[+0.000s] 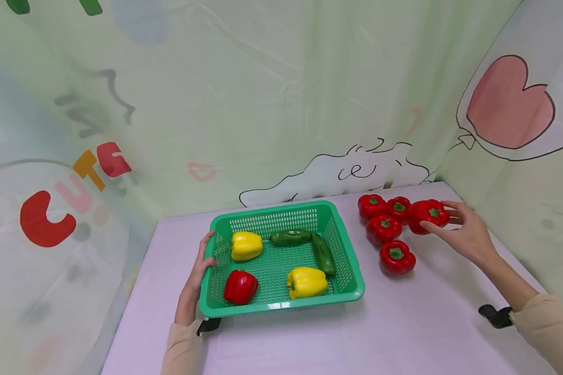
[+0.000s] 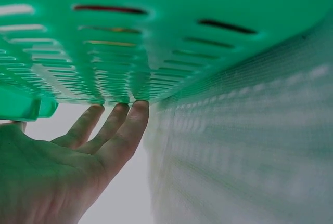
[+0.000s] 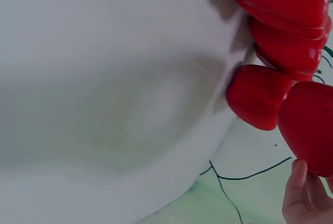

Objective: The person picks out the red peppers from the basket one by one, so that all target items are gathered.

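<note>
The right hand (image 1: 466, 234) is pinching a glossy red bell pepper (image 1: 428, 215) with a green stem, thumb and fingers around it. The left hand (image 1: 198, 271) is resting spread against the green basket (image 1: 347, 250).

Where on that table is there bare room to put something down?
Bare table lies in front of the green basket and below the red peppers. It is crowded at the far right corner, where the right hand holds one.

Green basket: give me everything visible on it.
The green slotted plastic basket is rectangular with a rolled rim, sitting flat on the pale lilac table. Inside lie two yellow peppers, one red pepper and two dark green cucumbers. The left hand touches its left wall with straight fingers.
</note>
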`<state>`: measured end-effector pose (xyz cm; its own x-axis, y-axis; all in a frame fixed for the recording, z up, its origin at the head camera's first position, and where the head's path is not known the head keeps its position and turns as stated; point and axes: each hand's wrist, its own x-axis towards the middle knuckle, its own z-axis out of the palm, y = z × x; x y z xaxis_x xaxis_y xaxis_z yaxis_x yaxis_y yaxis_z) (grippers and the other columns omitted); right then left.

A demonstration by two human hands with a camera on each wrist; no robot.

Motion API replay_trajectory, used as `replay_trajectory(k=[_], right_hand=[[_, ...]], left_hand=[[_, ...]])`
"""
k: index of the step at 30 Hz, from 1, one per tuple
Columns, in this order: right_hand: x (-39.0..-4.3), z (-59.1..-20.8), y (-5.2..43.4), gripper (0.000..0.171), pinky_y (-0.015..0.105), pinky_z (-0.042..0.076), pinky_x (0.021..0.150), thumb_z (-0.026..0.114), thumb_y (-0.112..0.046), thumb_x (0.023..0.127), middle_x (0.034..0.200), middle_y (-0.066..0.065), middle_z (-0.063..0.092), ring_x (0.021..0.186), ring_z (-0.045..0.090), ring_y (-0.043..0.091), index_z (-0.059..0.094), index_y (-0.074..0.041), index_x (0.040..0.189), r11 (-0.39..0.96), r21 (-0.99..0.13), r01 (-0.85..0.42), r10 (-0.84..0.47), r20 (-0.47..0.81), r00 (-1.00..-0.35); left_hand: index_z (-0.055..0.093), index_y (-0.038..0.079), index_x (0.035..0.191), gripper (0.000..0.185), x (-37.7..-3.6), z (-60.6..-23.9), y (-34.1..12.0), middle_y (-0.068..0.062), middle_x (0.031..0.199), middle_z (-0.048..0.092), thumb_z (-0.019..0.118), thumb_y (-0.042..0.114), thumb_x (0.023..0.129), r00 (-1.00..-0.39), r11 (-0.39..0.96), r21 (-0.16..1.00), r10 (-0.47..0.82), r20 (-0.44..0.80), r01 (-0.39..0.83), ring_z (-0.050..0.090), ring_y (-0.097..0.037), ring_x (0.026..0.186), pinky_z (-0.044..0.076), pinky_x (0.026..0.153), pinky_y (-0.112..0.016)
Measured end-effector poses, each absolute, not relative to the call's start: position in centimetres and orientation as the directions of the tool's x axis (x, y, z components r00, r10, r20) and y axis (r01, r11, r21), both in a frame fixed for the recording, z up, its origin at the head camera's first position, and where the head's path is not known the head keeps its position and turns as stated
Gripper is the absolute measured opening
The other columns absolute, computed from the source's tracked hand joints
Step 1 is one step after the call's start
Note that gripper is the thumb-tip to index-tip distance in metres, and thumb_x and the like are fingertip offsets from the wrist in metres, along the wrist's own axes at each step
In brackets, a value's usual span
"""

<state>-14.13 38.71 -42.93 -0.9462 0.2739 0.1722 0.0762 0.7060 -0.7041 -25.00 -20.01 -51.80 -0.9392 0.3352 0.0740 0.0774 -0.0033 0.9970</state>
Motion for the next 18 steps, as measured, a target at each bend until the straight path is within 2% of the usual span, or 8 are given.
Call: replay_trajectory(k=[7,13,18], right_hand=[[-14.3,-45.0,39.3,0.082,0.035,0.053,0.062,0.070,-0.036,0.089,0.133,0.038,0.041,0.114,0.042,0.056,0.031,0.006,0.146,0.696,-0.708,0.121,0.283,0.116,-0.952],[-14.6,-46.6,39.3,0.082,0.025,0.048,0.061,0.068,-0.040,0.089,0.133,0.038,0.042,0.113,0.044,0.055,0.031,0.007,0.145,0.686,-0.717,0.124,0.264,0.086,-0.961],[-14.8,-47.2,39.1,0.083,0.029,0.050,0.063,0.067,-0.040,0.090,0.134,0.039,0.041,0.114,0.043,0.055,0.030,0.008,0.145,0.681,-0.718,0.141,0.281,0.079,-0.956]], left_hand=[[0.012,0.019,0.157,0.080,-25.0,-51.8,-20.1,-0.017,0.158,0.014,0.035,0.004,0.081,-0.940,0.002,0.997,0.334,0.074,0.080,0.032,-0.045,0.130,0.044,0.093,-0.043],[0.013,0.020,0.157,0.080,-25.0,-51.8,-20.0,-0.015,0.159,0.014,0.035,0.003,0.082,-0.939,-0.001,0.997,0.335,0.076,0.080,0.032,-0.043,0.131,0.044,0.093,-0.041],[0.013,0.020,0.157,0.081,-24.9,-51.8,-19.9,-0.016,0.159,0.015,0.035,0.001,0.081,-0.940,-0.021,0.997,0.332,0.081,0.079,0.032,-0.043,0.132,0.047,0.090,-0.038]])
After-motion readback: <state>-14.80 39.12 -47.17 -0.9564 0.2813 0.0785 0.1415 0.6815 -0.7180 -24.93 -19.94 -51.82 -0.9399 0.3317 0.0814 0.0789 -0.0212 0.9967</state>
